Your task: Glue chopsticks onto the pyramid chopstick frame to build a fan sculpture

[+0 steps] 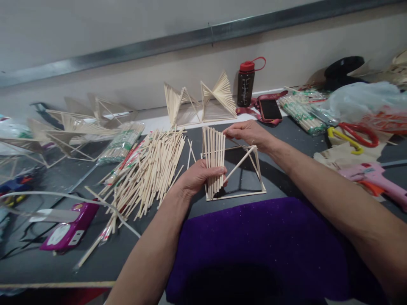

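Observation:
A small frame of thin wooden sticks [237, 195] stands on the dark table, with a slanted row of sticks [214, 144] side by side along its left side. My left hand [199, 174] is closed around that row, its thumb lying across the front of the sticks. At the row's top right end, the fingers of my right hand [243, 132] pinch together on the end of a stick; the exact fingertip contact is small and partly hidden. A big loose pile of wooden sticks [155, 165] lies left of my left hand.
Two finished-looking stick models [219, 97] stand by the wall near a red-capped bottle [246, 84] and a phone [270, 109]. A pink glue gun [375, 176] and scissors [359, 134] lie right. A magenta power box [71, 226] sits left. Purple cloth [254, 228] lies in front.

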Demonstrator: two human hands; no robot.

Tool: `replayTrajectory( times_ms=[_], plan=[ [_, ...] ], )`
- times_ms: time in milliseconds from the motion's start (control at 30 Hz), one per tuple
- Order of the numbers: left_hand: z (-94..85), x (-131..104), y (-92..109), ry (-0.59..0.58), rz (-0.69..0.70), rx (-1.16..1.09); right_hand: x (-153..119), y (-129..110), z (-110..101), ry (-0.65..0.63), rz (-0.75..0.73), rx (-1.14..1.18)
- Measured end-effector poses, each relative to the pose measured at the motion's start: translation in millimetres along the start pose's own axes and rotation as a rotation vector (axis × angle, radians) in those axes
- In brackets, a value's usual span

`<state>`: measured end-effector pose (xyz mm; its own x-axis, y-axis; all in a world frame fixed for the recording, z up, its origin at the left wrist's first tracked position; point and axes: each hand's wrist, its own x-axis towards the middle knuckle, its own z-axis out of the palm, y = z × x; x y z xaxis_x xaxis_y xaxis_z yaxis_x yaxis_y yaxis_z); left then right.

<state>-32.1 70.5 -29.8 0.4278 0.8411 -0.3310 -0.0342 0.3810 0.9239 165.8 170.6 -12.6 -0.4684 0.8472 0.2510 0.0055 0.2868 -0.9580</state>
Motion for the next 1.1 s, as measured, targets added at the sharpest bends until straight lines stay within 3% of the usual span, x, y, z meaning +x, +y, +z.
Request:
replayTrajectory(
  times_ms=[233, 700, 967, 1100],
  plan=[
    [-8.2, -3, 4, -0.024, -0.039, 0.034, -14, 4, -9, -0.049, 0.068, 0.079],
    [-7.8, -5, 7, 0.022, -0.040, 0.074, -19, 6, -9, -0.091, -0.082, 0.068],
    [-9.8, -5, 4, -0.008, -0.054, 0.037, -23, 5, -8, -0.006, 0.073, 0.158],
    [-10.8, -4, 2, -0.019, -0.052, 0.024, -22, 7, -6, -0.035, 0.059, 0.150]
  ],
)
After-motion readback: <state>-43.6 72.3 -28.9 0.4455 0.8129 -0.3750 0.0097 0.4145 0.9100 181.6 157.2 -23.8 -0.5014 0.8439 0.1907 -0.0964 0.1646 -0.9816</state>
